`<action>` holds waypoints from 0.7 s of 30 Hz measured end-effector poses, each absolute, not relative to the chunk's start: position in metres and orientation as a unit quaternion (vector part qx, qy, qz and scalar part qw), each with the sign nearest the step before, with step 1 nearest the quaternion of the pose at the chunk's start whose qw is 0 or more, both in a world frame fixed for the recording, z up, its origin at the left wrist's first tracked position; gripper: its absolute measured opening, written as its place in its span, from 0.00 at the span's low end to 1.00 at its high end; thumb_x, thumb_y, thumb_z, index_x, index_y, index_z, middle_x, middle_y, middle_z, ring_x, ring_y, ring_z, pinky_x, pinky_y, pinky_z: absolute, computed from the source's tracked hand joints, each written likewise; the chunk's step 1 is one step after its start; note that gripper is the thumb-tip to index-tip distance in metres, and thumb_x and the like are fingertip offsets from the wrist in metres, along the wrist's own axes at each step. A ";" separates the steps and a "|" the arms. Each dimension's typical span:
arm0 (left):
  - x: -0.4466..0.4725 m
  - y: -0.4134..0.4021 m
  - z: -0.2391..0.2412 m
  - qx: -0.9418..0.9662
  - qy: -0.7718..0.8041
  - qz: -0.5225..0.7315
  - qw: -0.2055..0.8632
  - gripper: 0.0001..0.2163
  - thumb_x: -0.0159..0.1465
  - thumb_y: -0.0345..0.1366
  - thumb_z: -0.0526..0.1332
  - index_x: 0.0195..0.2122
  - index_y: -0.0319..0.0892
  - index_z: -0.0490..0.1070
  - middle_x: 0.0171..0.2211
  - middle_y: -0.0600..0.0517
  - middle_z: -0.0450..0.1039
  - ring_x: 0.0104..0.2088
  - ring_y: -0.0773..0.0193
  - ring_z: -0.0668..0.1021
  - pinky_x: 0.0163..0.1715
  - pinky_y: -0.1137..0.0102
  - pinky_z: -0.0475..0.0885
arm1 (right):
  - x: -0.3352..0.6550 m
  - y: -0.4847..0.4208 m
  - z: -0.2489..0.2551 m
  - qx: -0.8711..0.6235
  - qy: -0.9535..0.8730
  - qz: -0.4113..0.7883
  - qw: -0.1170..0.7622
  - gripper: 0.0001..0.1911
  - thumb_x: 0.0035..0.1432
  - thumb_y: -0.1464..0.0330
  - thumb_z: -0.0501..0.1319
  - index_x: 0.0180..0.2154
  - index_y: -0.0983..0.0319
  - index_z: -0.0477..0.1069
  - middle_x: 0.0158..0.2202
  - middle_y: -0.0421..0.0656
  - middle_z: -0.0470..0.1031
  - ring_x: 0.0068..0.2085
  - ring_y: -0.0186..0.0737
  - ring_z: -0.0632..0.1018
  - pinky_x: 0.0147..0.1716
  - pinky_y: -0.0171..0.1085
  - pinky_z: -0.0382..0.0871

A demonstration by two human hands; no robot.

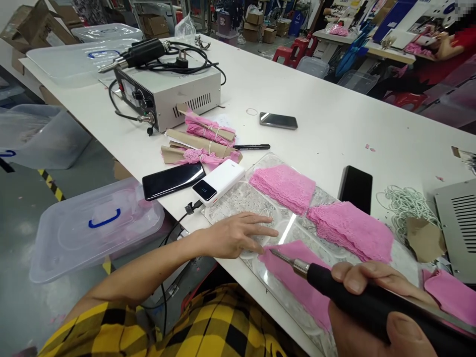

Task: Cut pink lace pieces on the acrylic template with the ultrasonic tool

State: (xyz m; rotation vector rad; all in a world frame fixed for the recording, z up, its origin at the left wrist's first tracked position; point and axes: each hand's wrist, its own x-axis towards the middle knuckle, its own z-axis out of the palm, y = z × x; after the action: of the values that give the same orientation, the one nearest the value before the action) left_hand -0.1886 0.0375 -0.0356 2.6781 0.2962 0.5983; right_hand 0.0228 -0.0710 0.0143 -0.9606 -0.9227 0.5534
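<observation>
My right hand [375, 302] is wrapped round a thick black handpiece [345, 287] with a slim metal tip. That tip points at the upper left corner of a pink fabric piece [297, 277], though I cannot tell whether it touches. My left hand [241, 235] lies palm down with its fingers stretched out, and a fingertip reaches the same corner. Under the fabric is a clear patterned plastic template [241, 208]. Two stacks of pink lace pieces rest on it, one lace stack [284, 186] farther off and another lace stack [351, 228] to the right.
A grey control box [189, 94] carries a second black handpiece [145, 53]. Nearby are tied pink bundles [204, 153], a white power bank [219, 181], and several phones, one phone [355, 188] at right. Tangled elastic cord [409, 208] lies beside another box [457, 223]. A lidded bin [96, 223] stands left.
</observation>
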 end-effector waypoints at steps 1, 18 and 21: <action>-0.189 0.037 -0.036 0.954 0.103 0.213 0.186 0.18 0.61 0.21 0.53 0.41 0.45 0.79 0.60 0.52 0.68 0.67 0.56 0.61 0.60 0.61 0.66 | 0.023 -0.071 0.013 -0.442 -0.423 0.255 0.749 0.08 0.50 0.65 0.58 0.33 0.61 0.70 0.33 0.39 0.68 0.27 0.33 0.68 0.29 0.41 0.69; -0.189 0.036 -0.034 0.956 0.105 0.212 0.172 0.16 0.63 0.21 0.56 0.42 0.45 0.79 0.60 0.53 0.68 0.66 0.55 0.63 0.60 0.60 0.66 | 0.017 -0.061 0.012 -0.426 -0.461 0.240 0.741 0.05 0.52 0.67 0.59 0.32 0.62 0.68 0.31 0.39 0.69 0.27 0.33 0.69 0.28 0.39 0.71; -0.189 0.036 -0.033 0.959 0.110 0.201 0.169 0.16 0.63 0.22 0.56 0.42 0.46 0.79 0.61 0.54 0.68 0.66 0.56 0.63 0.61 0.60 0.66 | 0.018 -0.062 0.013 -0.429 -0.450 0.239 0.746 0.07 0.51 0.66 0.60 0.33 0.62 0.69 0.31 0.40 0.69 0.27 0.32 0.69 0.27 0.39 0.70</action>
State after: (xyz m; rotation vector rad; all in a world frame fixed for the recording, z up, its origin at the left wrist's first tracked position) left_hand -0.1887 0.0355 -0.0333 2.7256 0.3135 0.5705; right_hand 0.0176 -0.0615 0.0126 -0.9379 -0.9850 0.5235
